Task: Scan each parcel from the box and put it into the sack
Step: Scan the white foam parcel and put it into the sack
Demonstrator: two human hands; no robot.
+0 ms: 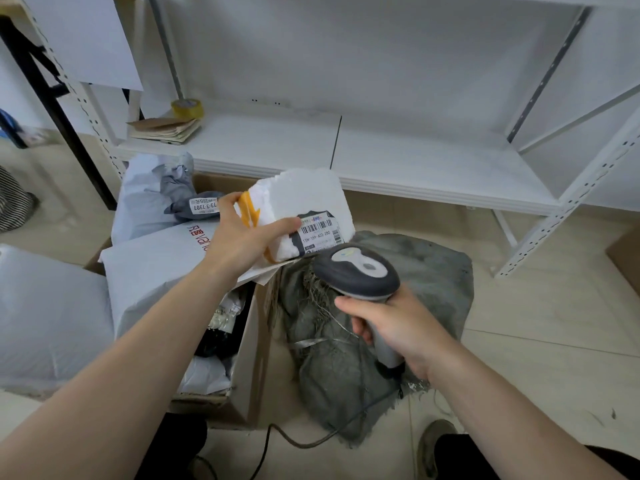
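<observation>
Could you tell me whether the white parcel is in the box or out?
Out: the left hand holds the white parcel up clear of the cardboard box, beside the scanner.

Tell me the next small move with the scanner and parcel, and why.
Probably aim the scanner in the right hand at the barcode label and trigger it. The left hand grips the white foam parcel with its label facing the camera, the scanner head sits just below it, and the parcel is not yet in the grey sack underneath.
</observation>
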